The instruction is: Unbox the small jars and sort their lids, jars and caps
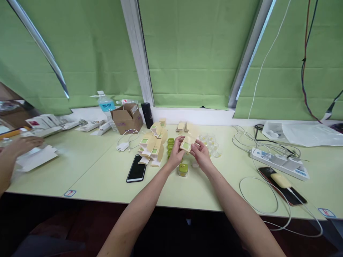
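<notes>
Between my two hands is a small cream-coloured box [185,144] with a green label and a raised flap. My left hand [177,152] grips its left side, and my right hand [201,153] pinches its right side. Below it on the table stands a small clear jar with a green lid [183,169]. Several green lids or jars [170,143] form a row beside my left hand. To the left lie several similar open cream boxes [150,145] in a pile. Clear round plastic pieces [210,142] are clustered beyond my right hand.
A phone [136,169] lies left of the jar. Behind are a cardboard box [127,118], a black cylinder [147,115] and a water bottle [106,107]. At right are a power strip [278,163], cables and another phone [294,196]. Another person's hand [24,145] is at far left.
</notes>
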`<state>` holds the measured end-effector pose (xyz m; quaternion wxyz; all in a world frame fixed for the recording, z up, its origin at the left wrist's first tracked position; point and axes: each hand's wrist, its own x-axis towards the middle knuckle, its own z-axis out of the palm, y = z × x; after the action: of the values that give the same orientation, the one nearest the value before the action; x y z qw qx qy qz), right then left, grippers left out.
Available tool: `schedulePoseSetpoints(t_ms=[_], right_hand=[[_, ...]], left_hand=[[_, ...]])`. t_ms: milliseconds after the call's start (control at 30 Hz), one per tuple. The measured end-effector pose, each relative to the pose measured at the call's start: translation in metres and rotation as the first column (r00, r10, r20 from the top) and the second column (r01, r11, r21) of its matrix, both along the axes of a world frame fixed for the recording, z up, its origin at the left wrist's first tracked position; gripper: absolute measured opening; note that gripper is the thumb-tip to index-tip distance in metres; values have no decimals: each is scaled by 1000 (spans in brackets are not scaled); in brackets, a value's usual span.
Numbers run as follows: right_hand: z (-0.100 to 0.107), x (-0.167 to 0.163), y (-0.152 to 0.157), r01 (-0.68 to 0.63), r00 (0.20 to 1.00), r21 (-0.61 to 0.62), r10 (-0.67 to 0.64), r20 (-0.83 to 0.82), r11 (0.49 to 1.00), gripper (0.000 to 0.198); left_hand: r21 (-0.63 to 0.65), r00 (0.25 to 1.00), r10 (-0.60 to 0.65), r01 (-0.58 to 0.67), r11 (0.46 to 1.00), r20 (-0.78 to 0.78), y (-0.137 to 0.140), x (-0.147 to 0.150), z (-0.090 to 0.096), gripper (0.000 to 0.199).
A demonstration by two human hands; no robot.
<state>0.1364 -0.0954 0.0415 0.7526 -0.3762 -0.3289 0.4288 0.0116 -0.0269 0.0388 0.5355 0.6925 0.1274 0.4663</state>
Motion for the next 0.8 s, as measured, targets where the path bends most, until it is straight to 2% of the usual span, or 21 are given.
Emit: schedulePoseSetpoints(t_ms=[100, 233, 433, 600, 800], right_hand=[[2, -1, -1, 5, 999, 1, -5, -53, 1000, 57], [4, 0, -2, 22, 997, 13, -21, -69, 1000, 58], [4, 2, -2, -3, 999, 21, 3, -36, 1000, 56], [0, 1, -1, 42, 999, 12, -43, 16, 999, 58], [-1, -1, 0, 72, 994, 10, -73, 85, 997, 58]], left_hand=[[46, 999, 37, -36, 998, -36, 0, 0, -4, 62], [65, 1000, -19, 21, 998, -25, -2, -3, -1, 59], [34, 998, -43, 41, 999, 43, -3, -3, 3, 49], [4, 998, -31, 30, 1000, 55, -1, -1, 2, 43], [-11, 1000, 4, -4, 1000, 21, 0, 0, -1, 50]])
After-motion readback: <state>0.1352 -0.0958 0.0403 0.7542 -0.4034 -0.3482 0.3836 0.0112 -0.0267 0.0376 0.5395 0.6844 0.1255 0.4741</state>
